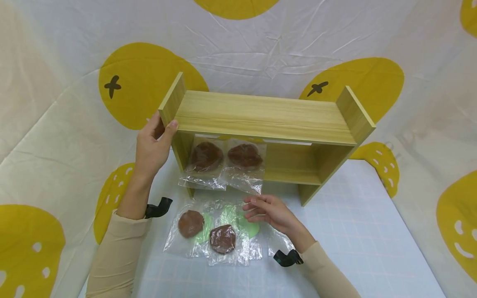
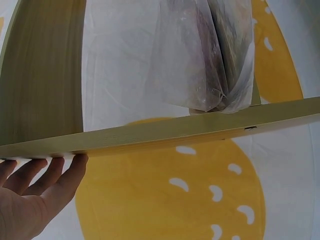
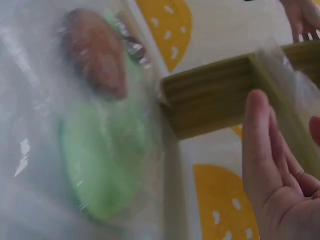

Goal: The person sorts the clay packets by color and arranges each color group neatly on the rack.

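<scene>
My left hand (image 1: 152, 145) holds the left side panel of a small wooden shelf (image 1: 261, 116), thumb at the front edge; its fingers (image 2: 52, 175) lie against the panel's outer face. Two clear plastic bags, each with a dark brown round piece (image 1: 206, 156) inside, stand side by side in the left part of the shelf's compartment. My right hand (image 1: 273, 211) hovers in front of the shelf with loosely bent fingers and nothing in them. Below it lie overlapping clear bags with flat brown discs (image 1: 222, 239) and green discs (image 3: 105, 160).
A pale blue checked cloth (image 1: 354, 231) covers the table. Behind and beside it hangs a white fabric backdrop (image 1: 261, 54) with yellow shapes. The shelf's right panel (image 1: 355, 114) rises above its top board.
</scene>
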{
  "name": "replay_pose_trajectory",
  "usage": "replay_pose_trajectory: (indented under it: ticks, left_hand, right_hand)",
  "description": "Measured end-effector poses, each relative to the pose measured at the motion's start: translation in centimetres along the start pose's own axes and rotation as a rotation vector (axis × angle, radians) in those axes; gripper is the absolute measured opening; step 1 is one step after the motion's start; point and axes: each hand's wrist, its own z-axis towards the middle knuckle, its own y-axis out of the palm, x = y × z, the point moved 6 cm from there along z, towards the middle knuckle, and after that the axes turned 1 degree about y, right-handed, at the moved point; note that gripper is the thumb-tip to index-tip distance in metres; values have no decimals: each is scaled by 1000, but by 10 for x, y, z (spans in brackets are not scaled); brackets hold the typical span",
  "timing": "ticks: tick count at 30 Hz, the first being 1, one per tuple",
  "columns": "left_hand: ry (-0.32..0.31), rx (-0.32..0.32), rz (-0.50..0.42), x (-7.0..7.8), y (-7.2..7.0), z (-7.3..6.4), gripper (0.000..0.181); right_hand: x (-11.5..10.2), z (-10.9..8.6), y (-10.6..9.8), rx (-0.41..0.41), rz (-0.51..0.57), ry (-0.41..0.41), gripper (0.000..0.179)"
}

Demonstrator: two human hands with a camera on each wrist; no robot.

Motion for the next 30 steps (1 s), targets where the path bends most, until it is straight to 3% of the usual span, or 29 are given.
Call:
replay_pose_trajectory:
  ticks: [10,17,30]
  left_hand:
    - [4,3,4,2,-1,-1,45]
    - [1,-1,-1,2,0,-1,44]
    - [0,4,-5,1,0,0,44]
  right_hand:
    - [28,-14,-16,101,-280,19,46]
    - [54,-19,-21,113,-216,113,45]
    - [72,-19,-22,117,-108,154,50]
